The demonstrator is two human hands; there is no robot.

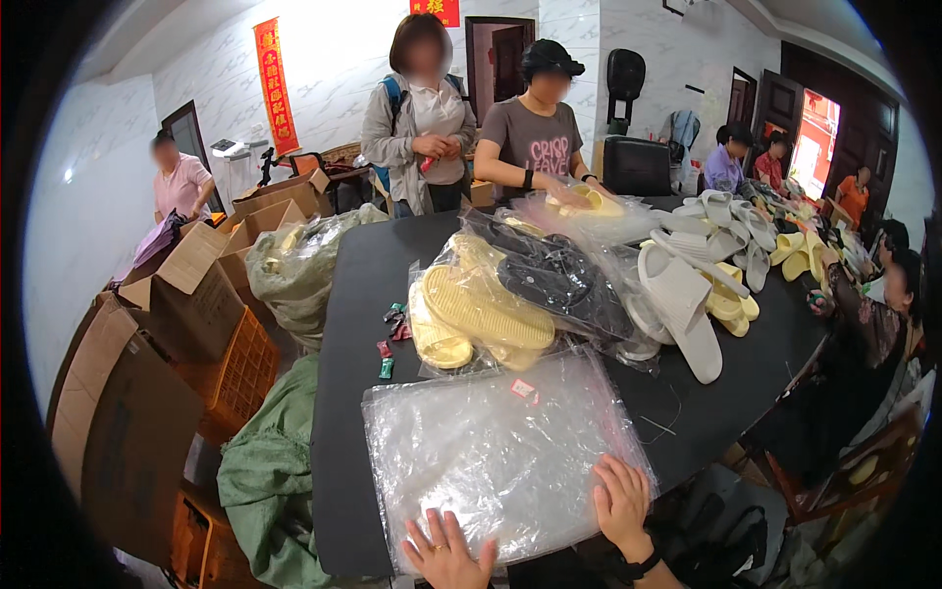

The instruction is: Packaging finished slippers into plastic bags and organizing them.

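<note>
Flat on the near end of the dark table lies a stack of clear plastic bags [491,442]. My left hand [446,552] rests on its near edge with fingers spread, a ring on one finger. At the stack's right side, my right hand [623,501] lies with its fingers stretched out over the plastic. A small pink-and-white label [524,391] sits on the top bag. Just beyond the stack are yellow slippers [491,309] in clear bags, with black slippers [559,280] in a bag beside them. A loose grey slipper [677,304] leans to their right.
More grey slippers [721,221] and yellow slippers [800,255] are heaped farther right. Small wrapped pieces [385,358] lie left on the table [358,432]. Cardboard boxes [186,285], an orange crate [245,363] and a green sack [275,481] stand left. Several people are around the table.
</note>
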